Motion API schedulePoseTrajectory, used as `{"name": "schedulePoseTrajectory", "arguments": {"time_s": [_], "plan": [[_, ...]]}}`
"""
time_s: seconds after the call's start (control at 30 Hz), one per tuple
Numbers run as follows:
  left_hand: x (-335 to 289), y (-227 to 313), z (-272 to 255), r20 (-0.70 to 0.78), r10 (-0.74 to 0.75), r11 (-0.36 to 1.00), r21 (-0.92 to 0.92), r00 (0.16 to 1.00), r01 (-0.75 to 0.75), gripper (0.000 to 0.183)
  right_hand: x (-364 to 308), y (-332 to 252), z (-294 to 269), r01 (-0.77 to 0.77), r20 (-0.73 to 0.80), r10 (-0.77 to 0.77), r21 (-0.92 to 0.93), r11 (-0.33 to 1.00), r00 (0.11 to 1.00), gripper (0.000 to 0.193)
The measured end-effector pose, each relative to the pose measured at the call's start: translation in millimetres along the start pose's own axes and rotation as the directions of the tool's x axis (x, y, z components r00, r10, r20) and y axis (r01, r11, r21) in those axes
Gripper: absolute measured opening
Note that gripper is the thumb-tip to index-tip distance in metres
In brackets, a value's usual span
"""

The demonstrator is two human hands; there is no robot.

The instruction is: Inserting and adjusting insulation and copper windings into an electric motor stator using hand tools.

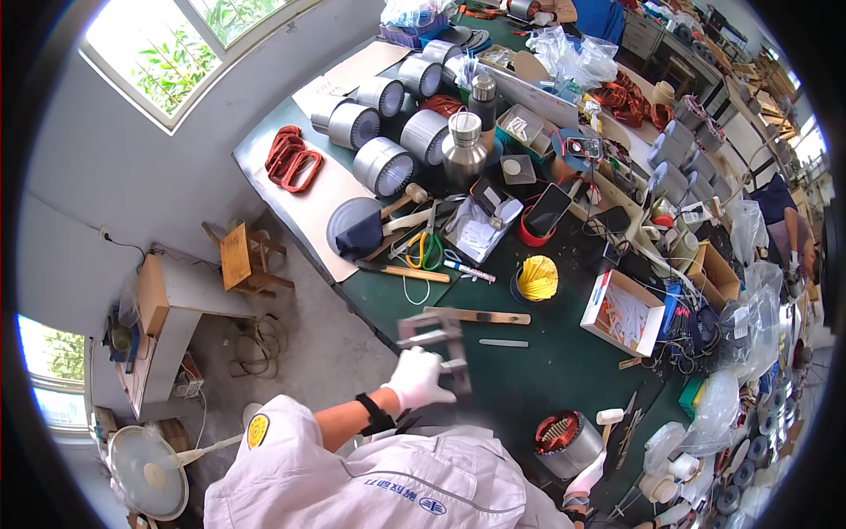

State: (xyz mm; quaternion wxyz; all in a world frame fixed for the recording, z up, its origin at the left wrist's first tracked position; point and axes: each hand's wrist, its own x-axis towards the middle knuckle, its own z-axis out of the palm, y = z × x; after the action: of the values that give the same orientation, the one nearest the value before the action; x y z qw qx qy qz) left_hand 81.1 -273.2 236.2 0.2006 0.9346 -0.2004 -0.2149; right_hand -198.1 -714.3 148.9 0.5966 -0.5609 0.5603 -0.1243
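Observation:
My left hand [416,379], in a white glove, is closed on a grey metal frame [455,346] with open gaps, held over the table's near edge and smeared by motion. At lower right my right hand [585,479], also gloved, is wrapped round the handle of a small mallet with a white head [609,416]. Its fingers are partly hidden. Right beside it stands a silver motor stator [573,451] with red-brown copper windings [558,432] at its top. A wooden strip [477,316] and a thin pale stick [504,343] lie beyond my left hand.
Several silver stator housings [384,166] and a steel bottle [464,152] stand farther back. Scissors [426,249], a phone [547,210], a cup of yellow strips [537,279] and a white box [622,310] occupy the middle. A wooden stool [243,257] stands left of the table.

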Motion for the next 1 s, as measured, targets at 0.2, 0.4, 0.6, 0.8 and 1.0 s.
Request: {"name": "schedulePoseTrajectory", "arguments": {"time_s": [0.2,0.4,0.6,0.8,1.0], "plan": [[39.9,-105.5,-25.2,-0.09,-0.568,0.792,-0.331,0.818,0.514,0.078,-4.9,-7.3,8.1,-0.034,-0.01,0.034,0.0,0.999,0.999,0.062],[77.2,-181.9,17.9,-0.193,-0.523,0.544,-0.826,0.831,0.151,0.072,-8.7,-15.4,19.3,-0.049,-0.018,0.048,-0.067,0.997,0.999,0.063],[103.9,-77.5,-7.2,-0.258,-0.262,0.8,-0.597,0.93,0.059,0.026,-11.5,-11.1,1.2,-0.016,-0.145,0.003,-0.092,0.996,0.989,0.062],[106.9,60.2,81.2,0.44,0.355,0.801,-0.598,0.825,-0.026,0.042,-20.6,-24.1,17.3,-0.014,-0.166,-0.057,-0.399,0.917,0.984,0.055],[77.2,182.4,163.8,0.533,0.647,0.593,-0.801,0.546,0.079,0.062,-20.1,-23.1,16.2,-0.009,-0.091,-0.017,-0.277,0.961,0.996,0.052]]}}
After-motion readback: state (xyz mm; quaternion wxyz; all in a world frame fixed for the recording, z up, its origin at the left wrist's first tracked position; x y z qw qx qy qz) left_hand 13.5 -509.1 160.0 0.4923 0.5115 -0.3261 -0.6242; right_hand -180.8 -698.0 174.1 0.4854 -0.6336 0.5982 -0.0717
